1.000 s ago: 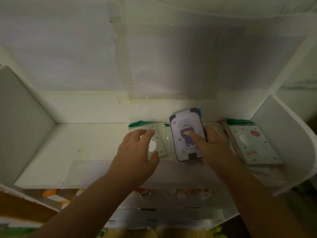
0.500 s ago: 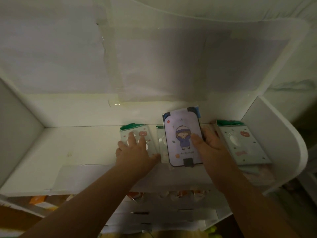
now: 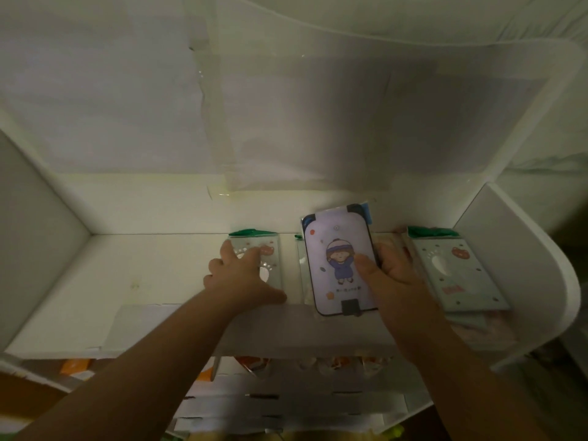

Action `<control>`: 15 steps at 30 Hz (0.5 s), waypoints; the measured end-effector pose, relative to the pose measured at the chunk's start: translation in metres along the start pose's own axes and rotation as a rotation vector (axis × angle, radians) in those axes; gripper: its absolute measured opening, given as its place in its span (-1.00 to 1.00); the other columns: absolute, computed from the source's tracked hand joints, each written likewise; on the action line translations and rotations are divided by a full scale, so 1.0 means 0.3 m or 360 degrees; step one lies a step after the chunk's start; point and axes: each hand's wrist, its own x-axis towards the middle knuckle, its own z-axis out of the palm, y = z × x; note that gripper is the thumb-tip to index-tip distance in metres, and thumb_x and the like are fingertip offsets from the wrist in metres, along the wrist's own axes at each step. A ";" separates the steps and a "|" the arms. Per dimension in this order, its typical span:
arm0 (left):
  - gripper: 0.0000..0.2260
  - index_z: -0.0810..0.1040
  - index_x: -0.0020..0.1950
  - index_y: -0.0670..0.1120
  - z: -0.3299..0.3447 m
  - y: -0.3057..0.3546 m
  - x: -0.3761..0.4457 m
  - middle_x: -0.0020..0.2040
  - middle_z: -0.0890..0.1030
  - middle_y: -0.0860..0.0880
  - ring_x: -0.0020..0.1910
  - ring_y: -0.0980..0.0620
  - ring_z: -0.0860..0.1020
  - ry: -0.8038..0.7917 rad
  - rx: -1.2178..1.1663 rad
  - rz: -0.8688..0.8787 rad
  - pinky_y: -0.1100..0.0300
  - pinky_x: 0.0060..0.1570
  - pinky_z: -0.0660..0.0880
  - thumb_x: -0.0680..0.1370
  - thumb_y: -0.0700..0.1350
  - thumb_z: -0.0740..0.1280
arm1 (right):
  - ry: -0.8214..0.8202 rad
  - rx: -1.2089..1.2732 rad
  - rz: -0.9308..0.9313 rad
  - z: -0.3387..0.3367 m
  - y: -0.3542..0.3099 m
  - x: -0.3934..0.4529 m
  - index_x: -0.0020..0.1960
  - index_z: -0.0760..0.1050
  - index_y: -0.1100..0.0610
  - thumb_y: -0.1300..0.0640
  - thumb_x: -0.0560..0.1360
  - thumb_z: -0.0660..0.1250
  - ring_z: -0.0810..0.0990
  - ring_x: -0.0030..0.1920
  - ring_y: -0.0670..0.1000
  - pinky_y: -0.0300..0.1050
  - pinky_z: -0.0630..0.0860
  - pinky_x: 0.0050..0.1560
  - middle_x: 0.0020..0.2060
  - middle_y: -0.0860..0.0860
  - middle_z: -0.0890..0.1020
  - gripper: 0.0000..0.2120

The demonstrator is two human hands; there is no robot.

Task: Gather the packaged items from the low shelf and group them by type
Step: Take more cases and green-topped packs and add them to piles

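My right hand [image 3: 393, 278] grips a lavender pack with a cartoon child on it [image 3: 339, 265], thumb on its face, lifted a little above the white shelf board [image 3: 127, 272]. My left hand [image 3: 237, 276] lies flat with straight fingers on a pale green pack with a green top tab [image 3: 270, 259], which lies on the shelf. A second pale green pack of the same print [image 3: 458, 275] lies at the right end on a small pile. Another clear pack edge [image 3: 302, 275] shows between the two hands, mostly hidden.
White side panels close the shelf at left [image 3: 35, 224] and right [image 3: 509, 249], with a taped paper back wall [image 3: 286, 122]. A lower shelf [image 3: 286, 396] holds orange-printed packets [image 3: 76, 366] and flat white boxes.
My left hand slid further onto the green-tabbed pack and flattened on it. The lavender pack in my right hand shifted slightly toward me. The view moved closer.
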 end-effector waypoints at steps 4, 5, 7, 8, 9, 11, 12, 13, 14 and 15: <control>0.02 0.14 0.51 0.10 -0.028 -0.046 0.018 0.43 0.21 -0.16 0.36 -0.21 0.28 -0.0044 -0.0133 -0.0071 -0.11 0.31 0.35 0.19 0.30 0.56 | -0.0022 -0.0011 0.0010 0.005 0.004 0.001 0.06 0.48 -0.06 0.04 0.63 0.17 0.70 -0.17 -0.17 -0.29 0.60 -0.31 -0.08 -0.06 0.68 -0.89; 0.05 0.10 0.53 0.08 -0.030 -0.053 0.024 0.40 0.24 -0.15 0.34 -0.19 0.31 -0.0065 -0.0256 -0.0088 -0.09 0.29 0.37 0.19 0.25 0.59 | -0.0025 -0.0015 0.0012 0.006 0.005 0.001 0.06 0.48 -0.06 0.03 0.63 0.18 0.70 -0.16 -0.16 -0.28 0.61 -0.30 -0.07 -0.05 0.68 -0.89; 0.11 0.01 0.56 0.05 -0.032 -0.055 0.026 0.38 0.28 -0.13 0.34 -0.18 0.35 -0.0089 -0.0539 -0.0081 -0.08 0.29 0.39 0.21 0.13 0.63 | -0.0025 -0.0009 0.0008 0.011 0.008 0.002 0.07 0.48 -0.07 0.03 0.63 0.18 0.70 -0.15 -0.15 -0.26 0.62 -0.28 -0.07 -0.05 0.69 -0.89; 0.12 -0.02 0.56 0.04 -0.031 -0.054 0.023 0.37 0.32 -0.11 0.33 -0.16 0.38 -0.0066 -0.0672 -0.0042 -0.09 0.29 0.42 0.21 0.08 0.64 | -0.0026 0.0005 0.0008 0.014 0.007 0.002 0.06 0.48 -0.07 0.04 0.63 0.18 0.70 -0.16 -0.17 -0.28 0.61 -0.29 -0.08 -0.07 0.68 -0.89; 0.09 0.01 0.54 0.05 -0.024 -0.057 0.024 0.34 0.39 -0.08 0.30 -0.14 0.44 -0.0023 -0.0802 0.0005 -0.08 0.24 0.48 0.21 0.04 0.65 | -0.0032 0.0022 0.0011 0.016 0.006 0.001 0.05 0.48 -0.07 0.05 0.63 0.18 0.70 -0.17 -0.19 -0.29 0.60 -0.31 -0.10 -0.09 0.68 -0.89; -0.12 0.17 0.45 0.01 -0.015 -0.065 0.017 0.20 0.49 0.01 0.16 -0.05 0.53 0.0103 -0.1060 0.0065 0.06 0.02 0.59 0.28 -0.07 0.62 | -0.0045 0.0050 0.0017 0.020 0.004 0.000 0.04 0.47 -0.07 0.06 0.63 0.18 0.69 -0.19 -0.21 -0.32 0.58 -0.33 -0.12 -0.12 0.68 -0.89; -0.28 0.27 0.36 0.02 -0.014 -0.071 0.009 0.12 0.51 0.05 0.08 -0.01 0.55 0.0144 -0.1170 0.0047 0.16 -0.11 0.59 0.33 -0.11 0.59 | -0.0048 0.0057 0.0017 0.022 0.006 0.000 0.04 0.48 -0.07 0.06 0.63 0.18 0.69 -0.19 -0.21 -0.32 0.58 -0.33 -0.13 -0.12 0.68 -0.89; -0.44 0.34 0.26 0.04 -0.016 -0.079 0.002 0.05 0.54 0.07 0.00 0.02 0.57 0.0164 -0.1261 0.0024 0.22 -0.21 0.56 0.38 -0.12 0.55 | -0.0045 0.0066 0.0017 0.023 0.008 -0.001 0.04 0.48 -0.07 0.07 0.63 0.18 0.70 -0.19 -0.20 -0.31 0.59 -0.32 -0.14 -0.11 0.68 -0.89; -0.57 0.40 0.18 0.05 -0.018 -0.086 -0.007 0.00 0.56 0.08 -0.06 0.05 0.59 0.0150 -0.1333 0.0005 0.24 -0.26 0.54 0.42 -0.11 0.52 | -0.0037 0.0077 0.0016 0.025 0.011 -0.001 0.04 0.49 -0.07 0.07 0.63 0.19 0.70 -0.18 -0.19 -0.31 0.59 -0.32 -0.14 -0.10 0.69 -0.89; -0.66 0.44 0.15 0.04 -0.016 -0.098 -0.010 -0.02 0.59 0.07 -0.07 0.05 0.60 0.0129 -0.1393 0.0003 0.23 -0.26 0.54 0.46 -0.11 0.48 | -0.0028 0.0087 0.0018 0.027 0.013 -0.001 0.04 0.49 -0.06 0.07 0.63 0.19 0.70 -0.18 -0.19 -0.30 0.59 -0.32 -0.14 -0.10 0.69 -0.89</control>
